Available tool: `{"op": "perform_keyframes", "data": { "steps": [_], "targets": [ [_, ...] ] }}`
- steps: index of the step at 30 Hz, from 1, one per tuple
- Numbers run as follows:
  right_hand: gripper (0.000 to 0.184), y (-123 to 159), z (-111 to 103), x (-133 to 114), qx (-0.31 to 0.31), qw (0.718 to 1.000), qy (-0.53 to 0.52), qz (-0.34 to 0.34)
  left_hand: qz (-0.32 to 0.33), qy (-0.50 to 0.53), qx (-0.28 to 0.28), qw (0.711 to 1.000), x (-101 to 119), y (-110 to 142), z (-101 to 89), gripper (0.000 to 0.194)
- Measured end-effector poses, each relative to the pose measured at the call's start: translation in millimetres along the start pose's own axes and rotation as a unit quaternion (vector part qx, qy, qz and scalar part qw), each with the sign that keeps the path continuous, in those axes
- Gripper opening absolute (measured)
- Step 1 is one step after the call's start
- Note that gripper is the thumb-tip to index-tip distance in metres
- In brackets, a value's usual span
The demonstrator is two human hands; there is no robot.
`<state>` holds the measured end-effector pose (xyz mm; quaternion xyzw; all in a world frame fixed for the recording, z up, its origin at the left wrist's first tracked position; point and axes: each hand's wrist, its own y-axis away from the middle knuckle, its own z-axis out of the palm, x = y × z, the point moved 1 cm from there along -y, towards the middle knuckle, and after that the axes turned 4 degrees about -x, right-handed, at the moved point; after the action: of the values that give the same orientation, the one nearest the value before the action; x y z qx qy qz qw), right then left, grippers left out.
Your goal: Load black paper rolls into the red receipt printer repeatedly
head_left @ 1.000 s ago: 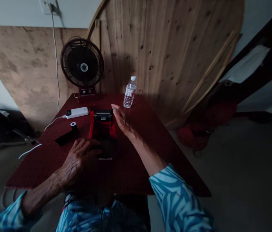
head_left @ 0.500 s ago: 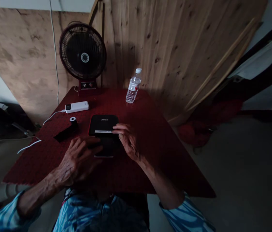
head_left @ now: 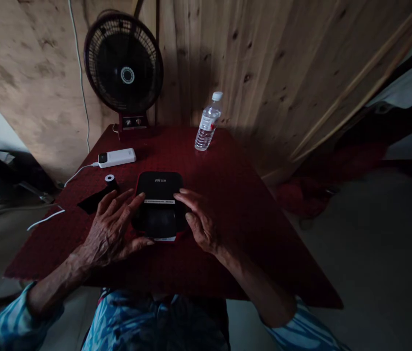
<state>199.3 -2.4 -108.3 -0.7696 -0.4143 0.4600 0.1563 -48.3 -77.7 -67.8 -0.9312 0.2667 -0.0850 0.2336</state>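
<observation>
A flat black device point(head_left: 160, 183) with rounded corners and reddish sides lies on the table in front of me. Small pale lettering marks its far part, and a white label strip point(head_left: 159, 201) crosses its middle. A glossy dark panel point(head_left: 160, 222) is on the near part, with a pale edge below it. My left hand point(head_left: 112, 226) has its fingers spread along the device's left side, the thumb close to the near edge. At the right side, my right hand point(head_left: 200, 219) rests its fingertips by the end of the label strip, fingers extended and apart. Neither hand grasps anything.
Left of the device stands a black roll with a white core point(head_left: 109, 178), a dark strip trailing from it. Behind lies a white power bank point(head_left: 117, 157) with a cable. A fan point(head_left: 127, 75) and a water bottle point(head_left: 207, 122) stand at the back of the red table point(head_left: 249, 234).
My left hand has moved off the device's near part to its left side, uncovering the dark panel. My right hand has shifted slightly to the device's right edge. The view has tilted a little.
</observation>
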Motion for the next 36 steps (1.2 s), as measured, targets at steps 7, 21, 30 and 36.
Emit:
{"op": "perform_keyframes", "data": {
  "steps": [7, 21, 30, 36],
  "targets": [
    [0.046, -3, -6, 0, -0.040, 0.998, 0.027, -0.033, 0.022, -0.018, -0.017, 0.999, 1, 4, -3.7, 0.088],
    [0.034, -27, 13, 9, 0.163, 0.948, -0.221, 0.161, -0.331, 0.445, 0.022, 0.832, -27, -24, 2.6, 0.069],
    [0.040, -31, 21, 17, 0.110, 0.951, -0.201, 0.207, -0.309, 0.506, -0.029, 0.805, -25, -36, 4.4, 0.060],
    [0.055, -8, 33, 48, 0.185, 0.885, -0.294, 0.311, -0.366, 0.427, 0.062, 0.825, -64, -24, -40.5, 0.053]
  ]
}}
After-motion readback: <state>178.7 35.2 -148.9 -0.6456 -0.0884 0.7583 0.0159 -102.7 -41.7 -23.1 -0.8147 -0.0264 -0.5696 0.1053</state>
